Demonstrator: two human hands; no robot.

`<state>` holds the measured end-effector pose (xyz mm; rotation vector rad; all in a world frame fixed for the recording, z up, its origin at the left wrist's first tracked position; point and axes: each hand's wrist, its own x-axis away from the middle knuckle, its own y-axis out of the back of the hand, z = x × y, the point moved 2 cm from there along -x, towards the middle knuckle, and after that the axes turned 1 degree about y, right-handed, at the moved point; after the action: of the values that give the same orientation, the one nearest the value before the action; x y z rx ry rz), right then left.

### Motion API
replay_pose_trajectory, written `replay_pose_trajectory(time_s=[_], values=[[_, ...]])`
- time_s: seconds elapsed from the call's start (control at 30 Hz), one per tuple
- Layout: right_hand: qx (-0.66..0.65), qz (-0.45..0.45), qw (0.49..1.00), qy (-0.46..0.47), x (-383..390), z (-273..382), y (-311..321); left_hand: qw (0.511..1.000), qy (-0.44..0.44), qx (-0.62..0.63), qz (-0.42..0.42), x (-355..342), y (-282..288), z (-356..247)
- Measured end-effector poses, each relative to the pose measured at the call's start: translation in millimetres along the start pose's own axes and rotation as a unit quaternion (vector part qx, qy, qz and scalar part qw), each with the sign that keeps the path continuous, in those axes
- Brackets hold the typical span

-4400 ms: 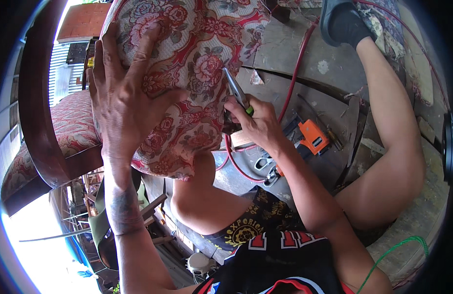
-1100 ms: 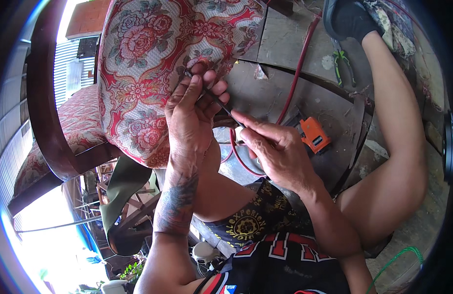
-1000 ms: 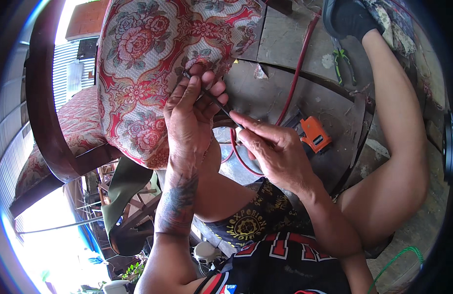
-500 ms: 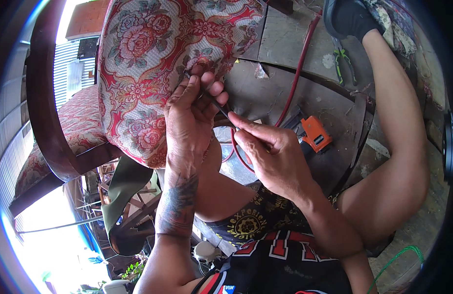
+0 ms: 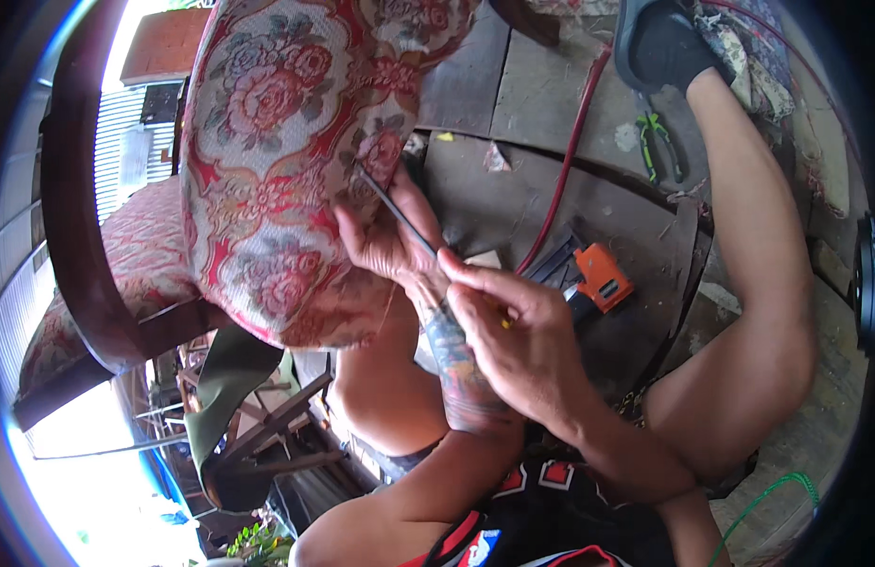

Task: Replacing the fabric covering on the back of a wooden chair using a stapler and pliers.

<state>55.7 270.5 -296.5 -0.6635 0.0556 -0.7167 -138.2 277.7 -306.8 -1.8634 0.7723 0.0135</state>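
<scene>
A chair lies tipped before me, its floral red and cream cushion [image 5: 286, 161] facing me and its dark wooden frame [image 5: 73, 236] curving at the left. My left hand [image 5: 385, 241] presses against the cushion's right edge, fingers curled on the fabric. My right hand [image 5: 518, 335] grips the handle of a thin screwdriver [image 5: 399, 215], whose metal shaft slants up-left to the fabric's edge just above my left hand.
An orange and black power tool [image 5: 598, 279] lies on the worn floor by a red hose [image 5: 565, 161]. Green-handled pliers [image 5: 659, 142] rest near my shoe [image 5: 659, 42]. My bare knees flank the spot. A green wire [image 5: 768, 496] curls at lower right.
My left hand slid from flat on the cushion to its right edge. The right hand drew back toward me, and the screwdriver's tip now sits at the fabric edge.
</scene>
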Motion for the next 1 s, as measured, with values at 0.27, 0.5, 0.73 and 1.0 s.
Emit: replay_pose_trajectory(time_s=[0.27,0.5,0.73,1.0], values=[[0.081,-0.029,0.99,0.111,1,-6,-15,1.0,-0.013,0.017,-0.019,0,8,-3],[-0.197,0.012,0.974,-0.116,2,-23,-7,0.998,0.011,0.06,-0.025,2,9,-5],[-0.126,0.0,0.991,0.032,-11,-40,-17,0.997,0.018,0.074,-0.015,2,6,-6],[-0.147,0.025,0.987,0.053,-21,-64,-7,0.997,0.02,0.073,-0.014,2,12,-6]])
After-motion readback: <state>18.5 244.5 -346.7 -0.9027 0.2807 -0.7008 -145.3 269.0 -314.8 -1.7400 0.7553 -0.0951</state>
